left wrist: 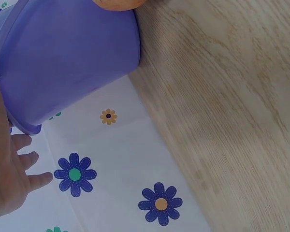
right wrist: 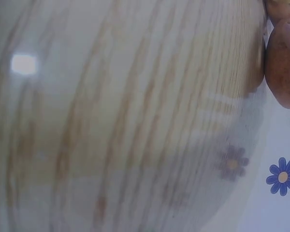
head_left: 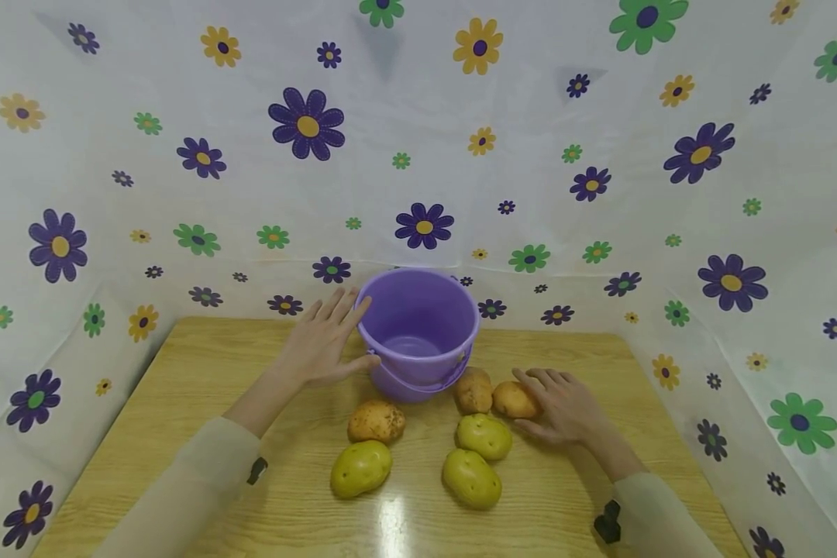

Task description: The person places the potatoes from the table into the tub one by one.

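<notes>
A purple plastic bucket stands empty at the back of the wooden table. My left hand lies flat against its left side with straight fingers and the thumb along the front wall. The left wrist view shows the bucket tilted across the frame, with the palm beside it. My right hand cups a brown potato right of the bucket, fingers over its top and thumb under it. That potato shows at the right wrist view's edge.
A second brown potato leans on the bucket's front. Another brown one and three yellow-green potatoes lie in front. A flowered cloth walls in the table on three sides.
</notes>
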`<state>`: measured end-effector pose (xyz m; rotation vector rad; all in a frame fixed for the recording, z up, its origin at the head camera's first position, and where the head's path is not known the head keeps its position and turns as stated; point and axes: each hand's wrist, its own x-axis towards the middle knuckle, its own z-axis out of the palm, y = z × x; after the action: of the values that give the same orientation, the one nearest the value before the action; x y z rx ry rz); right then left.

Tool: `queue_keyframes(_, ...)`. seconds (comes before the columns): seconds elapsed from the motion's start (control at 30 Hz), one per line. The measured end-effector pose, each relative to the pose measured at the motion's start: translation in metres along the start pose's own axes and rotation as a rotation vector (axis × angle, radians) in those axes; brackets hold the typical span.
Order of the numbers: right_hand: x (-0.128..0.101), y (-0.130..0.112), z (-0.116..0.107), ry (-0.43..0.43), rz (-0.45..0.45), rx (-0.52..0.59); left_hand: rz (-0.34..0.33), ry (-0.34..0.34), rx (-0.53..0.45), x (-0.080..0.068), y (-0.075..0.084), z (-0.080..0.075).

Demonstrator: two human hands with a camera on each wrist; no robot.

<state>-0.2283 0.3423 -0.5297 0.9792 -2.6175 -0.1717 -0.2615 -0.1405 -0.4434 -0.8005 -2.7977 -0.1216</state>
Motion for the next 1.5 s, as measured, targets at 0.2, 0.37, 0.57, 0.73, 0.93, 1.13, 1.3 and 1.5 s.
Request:
queue_keyframes(0.2,0.0024,-0.0012,-0.0008,0.018,-0.018,0.013,-0.001,-0.004,-0.005,0.0013,0.0007,-0.0007)
queue_keyframes(0.37,0.0052,-0.0018,-0.0007,0.036,-0.042,0.022,-0.008,-0.007,-0.004,0.0027,0.0014,-0.0013)
queue_keyframes(0.57,0.0069,-0.0019,0.0018,0.047,-0.050,0.009,-0.014,-0.007,-0.009,0.0028,0.0022,-0.0021)
queue_keyframes(0.73,0.0073,-0.0028,0.0037,0.062,-0.060,-0.006,-0.013,-0.006,-0.004,0.0029,0.0026,-0.0020)
queue_keyframes(0.93,0.0077,-0.0041,0.0054,0.055,-0.073,-0.027,-0.004,0.003,0.006,0.0025,0.0026,-0.0024)
queue_keyframes(1.13,0.0081,-0.0046,0.0068,0.067,-0.078,-0.025,-0.002,0.002,0.002,0.0023,0.0024,-0.0025)
queue_keyframes(1.3,0.0080,-0.0047,0.0069,0.083,-0.078,-0.030,-0.003,-0.003,0.003,0.0017,0.0030,-0.0029)
queue_keyframes(1.5,0.0079,-0.0040,0.0056,0.095,-0.064,-0.024,0.000,-0.003,0.002,0.0010,0.0037,-0.0035)
